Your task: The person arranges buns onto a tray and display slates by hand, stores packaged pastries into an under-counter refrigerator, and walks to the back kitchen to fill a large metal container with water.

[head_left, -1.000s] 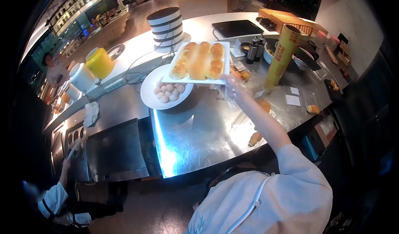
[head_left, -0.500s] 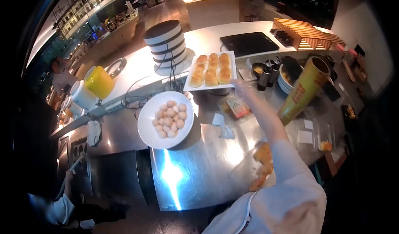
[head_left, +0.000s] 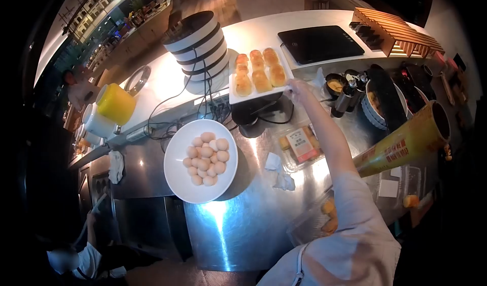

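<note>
My right hand (head_left: 300, 92), at the end of an outstretched arm, grips the near right corner of a white rectangular plate (head_left: 235, 99). Rows of golden-topped bread buns (head_left: 261, 81) sit on that plate, which overlaps the edge of the raised white counter in this view. Below and left of it, a large white bowl (head_left: 173, 177) of brown eggs (head_left: 204, 164) rests on the steel worktop. Beneath my forearm lies a clear plastic pack of buns with a label (head_left: 300, 145). Out of sight is my left hand.
A striped round stack (head_left: 198, 47) with cables stands left of the plate, a black flat panel (head_left: 320, 43) beyond it. Pepper mills (head_left: 345, 99) and a yellow film roll (head_left: 406, 141) are on the right. Another person (head_left: 89, 255) works at lower left.
The view has shifted, so the worktop things appear larger and lower. The plate, still in my right hand, appears slightly higher. A clear container under my arm shows more.
</note>
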A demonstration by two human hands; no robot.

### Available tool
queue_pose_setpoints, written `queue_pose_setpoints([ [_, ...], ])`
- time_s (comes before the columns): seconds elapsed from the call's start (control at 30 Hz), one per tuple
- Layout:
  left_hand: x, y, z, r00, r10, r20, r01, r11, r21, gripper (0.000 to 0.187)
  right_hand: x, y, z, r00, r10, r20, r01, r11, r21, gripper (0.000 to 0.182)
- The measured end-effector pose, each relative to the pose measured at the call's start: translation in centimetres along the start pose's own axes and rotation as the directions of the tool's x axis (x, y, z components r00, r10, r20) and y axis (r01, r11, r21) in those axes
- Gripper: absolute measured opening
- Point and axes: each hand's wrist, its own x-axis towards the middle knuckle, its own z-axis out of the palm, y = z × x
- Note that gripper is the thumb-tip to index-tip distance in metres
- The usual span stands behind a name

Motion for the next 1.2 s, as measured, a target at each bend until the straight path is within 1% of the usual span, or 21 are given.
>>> queue_pose_setpoints([
  [0.1,-0.1,0.3,0.5,1.000,-0.008,0.007,0.008,1.000,0.016,0.009,4.0,0.2,-1.2,0.998,0.056,-0.014,-0.057,0.998,-0.030,0.005],
  [0.17,-0.3,0.4,0.7,1.000,-0.006,0.009,0.006,1.000,0.021,0.009,8.1,2.3,-3.2,0.992,0.122,0.039,-0.121,0.993,-0.011,0.006],
  [0.3,-0.5,0.6,0.7,1.000,0.003,0.016,-0.004,0.999,0.038,0.009,2.7,-1.4,0.5,0.992,0.094,0.081,-0.090,0.995,-0.051,0.012],
  [0.37,-0.6,0.4,0.6,1.000,0.009,0.017,-0.010,0.999,0.042,0.009,1.5,-1.8,1.4,0.997,0.025,0.072,-0.034,0.992,0.125,0.018],
  [0.4,-0.6,0.3,0.5,1.000,0.009,0.018,-0.010,0.999,0.045,0.009,1.9,-1.9,1.3,0.998,0.013,0.069,-0.022,0.991,0.134,0.020],
  [0.47,-0.7,0.1,0.6,1.000,0.010,0.018,-0.011,0.999,0.047,0.009,2.5,-2.2,1.3,0.999,-0.019,0.050,0.021,0.999,-0.046,0.025],
  [0.5,-0.7,0.1,0.6,1.000,0.008,0.020,-0.009,0.999,0.051,0.009,2.9,-2.4,1.2,0.998,-0.051,0.047,0.061,0.966,-0.252,0.028],
  [0.53,-0.8,0.0,0.6,1.000,0.011,0.020,-0.012,0.999,0.047,0.009,3.4,-2.6,1.1,0.993,-0.102,0.060,0.118,0.840,-0.529,0.030],
  [0.57,-0.9,-0.3,0.6,1.000,0.010,0.021,-0.011,0.999,0.047,0.009,3.8,-2.9,1.0,0.983,-0.155,0.094,0.169,0.594,-0.787,0.033],
  [0.6,-1.1,-0.1,0.7,1.000,0.010,0.021,-0.011,0.999,0.045,0.009,3.3,-3.3,1.1,0.975,-0.178,0.132,0.185,0.329,-0.926,0.035],
  [0.63,-1.2,-0.2,0.8,1.000,0.010,0.023,-0.011,0.999,0.048,0.009,2.7,-3.9,1.5,0.972,-0.180,0.152,0.178,0.137,-0.974,0.038],
  [0.67,-1.3,-0.3,0.7,1.000,0.014,0.026,-0.015,0.999,0.046,0.009,2.0,-4.4,1.9,0.972,-0.177,0.157,0.167,0.040,-0.985,0.040],
  [0.7,-1.4,-0.2,0.8,1.000,0.013,0.026,-0.014,0.999,0.051,0.009,3.4,-4.0,1.2,0.966,-0.205,0.159,0.167,0.022,-0.986,0.041],
  [0.77,-1.6,-0.2,0.5,0.999,0.022,0.033,-0.023,0.998,0.053,0.009,8.4,-2.2,-1.1,0.944,-0.281,0.171,0.245,0.253,-0.936,0.042],
  [0.8,-1.6,-0.3,0.5,0.999,0.027,0.035,-0.029,0.998,0.055,0.009,12.0,-0.8,-2.8,0.924,-0.328,0.197,0.328,0.413,-0.850,0.043],
  [0.83,-1.7,-0.4,0.2,0.999,0.030,0.040,-0.032,0.998,0.060,0.009,20.9,3.1,-7.0,0.859,-0.399,0.321,0.508,0.588,-0.629,0.043],
  [0.87,-1.9,-0.5,0.0,0.998,0.036,0.046,-0.039,0.997,0.062,0.009,12.7,-1.1,-3.7,0.905,-0.392,0.167,0.392,0.614,-0.684,0.042],
  [0.9,-1.9,-0.5,-0.1,0.997,0.048,0.056,-0.052,0.996,0.068,0.009,7.9,-3.1,-1.8,0.912,-0.399,0.097,0.366,0.683,-0.632,0.040],
  [0.97,-1.9,-0.7,-0.5,0.995,0.069,0.075,-0.075,0.994,0.075,0.009,1.3,-5.3,-0.5,0.913,-0.402,0.076,0.387,0.788,-0.480,0.037],
  [1.1,-1.6,-1.8,-1.8,0.983,0.123,0.138,-0.137,0.986,0.100,0.009,-15.3,-7.4,1.3,0.894,-0.343,0.289,0.412,0.882,-0.229,0.032],
  [1.2,-1.1,-2.4,-2.8,0.963,0.155,0.219,-0.192,0.968,0.160,0.010,-26.7,-7.4,2.1,0.859,-0.276,0.430,0.389,0.899,-0.200,0.027],
])
